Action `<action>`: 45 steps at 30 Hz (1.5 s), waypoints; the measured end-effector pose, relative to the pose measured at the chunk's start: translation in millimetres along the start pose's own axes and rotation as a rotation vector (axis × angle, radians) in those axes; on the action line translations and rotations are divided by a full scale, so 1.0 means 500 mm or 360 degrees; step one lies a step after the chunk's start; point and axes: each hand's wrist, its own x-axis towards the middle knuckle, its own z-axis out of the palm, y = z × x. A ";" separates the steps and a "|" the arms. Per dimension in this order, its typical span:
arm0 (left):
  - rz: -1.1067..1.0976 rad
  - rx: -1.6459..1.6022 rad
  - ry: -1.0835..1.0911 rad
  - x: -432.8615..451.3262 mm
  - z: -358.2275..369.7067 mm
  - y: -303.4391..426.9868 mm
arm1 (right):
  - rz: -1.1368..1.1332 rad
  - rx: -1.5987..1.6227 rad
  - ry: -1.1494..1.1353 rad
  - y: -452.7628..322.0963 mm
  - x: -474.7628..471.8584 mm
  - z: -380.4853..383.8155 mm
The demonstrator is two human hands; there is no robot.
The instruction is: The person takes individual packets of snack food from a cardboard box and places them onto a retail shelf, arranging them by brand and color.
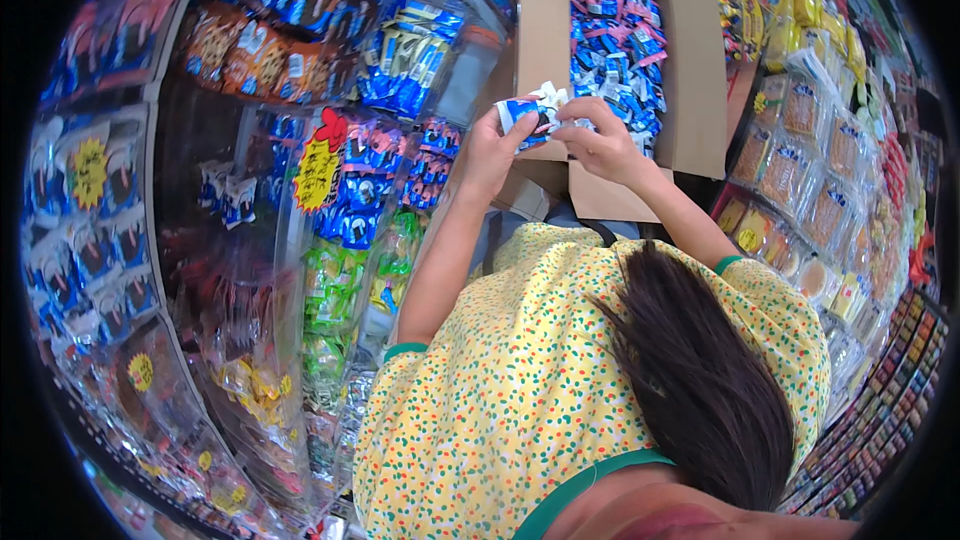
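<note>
My left hand (491,154) grips several small blue-and-white snack packets (521,120), thumb on top, just left of an open cardboard box. From the other side my right hand (606,144) meets them, its fingers curled around the white end of a packet (586,123). Part of that packet is hidden behind the fingers. Beyond both hands, the cardboard box (696,75) stands with its flaps folded out. Loose blue, white and pink packets (616,45) fill it.
Left of me, clear plastic bins hold blue packets (364,195), green packets (334,277) and larger brown bags (259,64). A yellow starburst sign (318,174) with writing sticks out there. To the right are shelves of packaged snacks (787,172) and rows of small items (870,405).
</note>
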 end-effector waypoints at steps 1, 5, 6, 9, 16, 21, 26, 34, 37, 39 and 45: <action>0.0161 0.0091 0.0044 -0.012 -0.017 0.006 | 0.0054 0.0082 -0.0083 -0.021 0.030 -0.003; 0.0631 0.0534 0.0254 -0.090 -0.080 0.041 | 0.0321 0.0384 -0.0264 -0.100 0.133 0.008; 0.0735 0.0605 0.0316 -0.123 -0.087 0.060 | 0.0321 0.0365 -0.0312 -0.124 0.174 0.019; 0.1018 0.0731 0.0513 -0.222 -0.097 0.118 | 0.0100 0.0420 -0.0736 -0.186 0.285 0.042; 0.1199 0.0737 0.1145 -0.413 -0.190 0.266 | -0.0574 0.0606 -0.1245 -0.352 0.542 0.181; 0.1280 0.1667 0.1812 -0.488 -0.289 0.293 | -0.0651 0.0487 -0.1392 -0.395 0.664 0.400; 0.1313 0.1823 0.1811 -0.531 -0.283 0.251 | -0.0766 0.0160 -0.1418 -0.346 0.672 0.593; 0.1325 0.1731 0.1762 -0.547 -0.271 0.185 | -0.1388 -0.0395 -0.0918 -0.382 0.641 0.625; 0.1353 0.1730 0.1697 -0.534 -0.268 0.181 | -0.1418 -0.0431 -0.0893 -0.391 0.641 0.644; 0.1353 0.1733 0.1667 -0.524 -0.257 0.184 | -0.1341 -0.0536 -0.0937 -0.394 0.641 0.642; 0.1277 0.1764 0.1532 -0.494 -0.253 0.169 | -0.0926 -0.0454 -0.1334 -0.420 0.643 0.640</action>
